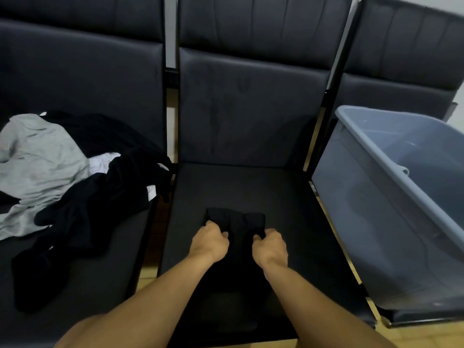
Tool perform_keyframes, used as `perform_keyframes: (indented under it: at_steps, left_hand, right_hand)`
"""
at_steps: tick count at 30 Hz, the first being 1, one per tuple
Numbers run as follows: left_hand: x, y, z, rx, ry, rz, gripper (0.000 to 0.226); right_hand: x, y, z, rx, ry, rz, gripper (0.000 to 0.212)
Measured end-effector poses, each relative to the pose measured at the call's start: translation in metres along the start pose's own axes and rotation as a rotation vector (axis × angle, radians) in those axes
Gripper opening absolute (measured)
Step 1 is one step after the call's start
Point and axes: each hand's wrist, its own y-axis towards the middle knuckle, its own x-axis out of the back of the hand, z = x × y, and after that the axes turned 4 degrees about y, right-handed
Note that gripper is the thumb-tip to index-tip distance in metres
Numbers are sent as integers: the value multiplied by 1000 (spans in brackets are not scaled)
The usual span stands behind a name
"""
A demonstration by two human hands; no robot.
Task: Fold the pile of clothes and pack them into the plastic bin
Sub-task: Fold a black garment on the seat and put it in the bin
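Hands on middle chair seat point(288, 197): left hand point(209, 243) and right hand point(271, 248) both curled, gripping black garment point(236, 223) lying flat there. Clothes pile point(70, 177) on left chair. Grey plastic bin point(391, 209) on right chair, tilted.

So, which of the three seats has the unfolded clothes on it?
The left seat: its grey and black clothes pile lies loose. The middle seat holds only the black garment gripped by both hands, and the right one carries the plastic bin.

Black garment point(234, 222) folded small, flat on middle seat. Loose pile of clothes point(62, 177), grey, black, white, on left seat. Grey plastic bin point(391, 197) tilted, right.
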Motion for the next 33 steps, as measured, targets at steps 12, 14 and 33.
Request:
perform_keyframes:
  at_steps: [12,14,33]
  left_hand:
    - [63,-21,-156,-137,-953,234,34]
    - [73,-29,-193,-129,-1057,371,29]
    - [6,15,-433,-345,-652,23,36]
  right_hand:
    - [191,15,90,478,180,-286,29]
    - [234,20,102,550,215,-335,26]
    - [402,174,74,380,20,-280,33]
